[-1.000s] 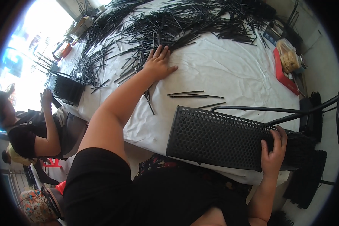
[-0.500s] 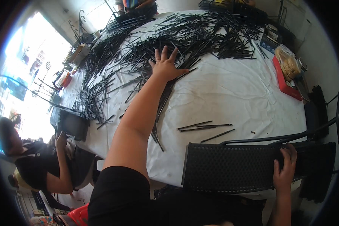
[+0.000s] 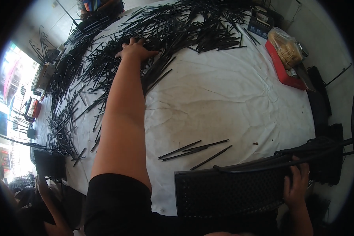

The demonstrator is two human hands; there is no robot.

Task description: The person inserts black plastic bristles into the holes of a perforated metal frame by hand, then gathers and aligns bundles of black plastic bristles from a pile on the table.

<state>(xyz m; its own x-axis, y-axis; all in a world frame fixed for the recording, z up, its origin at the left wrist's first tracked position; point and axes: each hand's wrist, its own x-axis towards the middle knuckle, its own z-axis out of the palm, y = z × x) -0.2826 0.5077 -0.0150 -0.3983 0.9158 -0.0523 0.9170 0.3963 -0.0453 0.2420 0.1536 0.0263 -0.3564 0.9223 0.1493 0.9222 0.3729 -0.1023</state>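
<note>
My left hand (image 3: 134,50) is stretched far out over a pile of thin black strips (image 3: 173,33), fingers spread, touching its near edge. It grips none that I can see. Close to me, a long black perforated panel (image 3: 228,192) with a dark rod along its far edge lies at the table's near edge. My right hand (image 3: 297,183) holds this panel toward its right end, fingers hooked over the rod side. Several loose black strips (image 3: 210,157) lie on the white cloth just beyond the panel.
White cloth (image 3: 212,106) covers the table. A red tray (image 3: 281,70) with a bagged tan item (image 3: 286,47) stands at the right edge, beside a dark box (image 3: 259,25). More strips (image 3: 63,126) spread at left. One person's arm (image 3: 47,196) is at lower left; another person (image 3: 102,6) sits at the far side.
The view has shifted, so the table sits differently in it. My left hand is still spread on the pile, and strips beneath it have been pushed away from me. My right hand stays on the panel.
</note>
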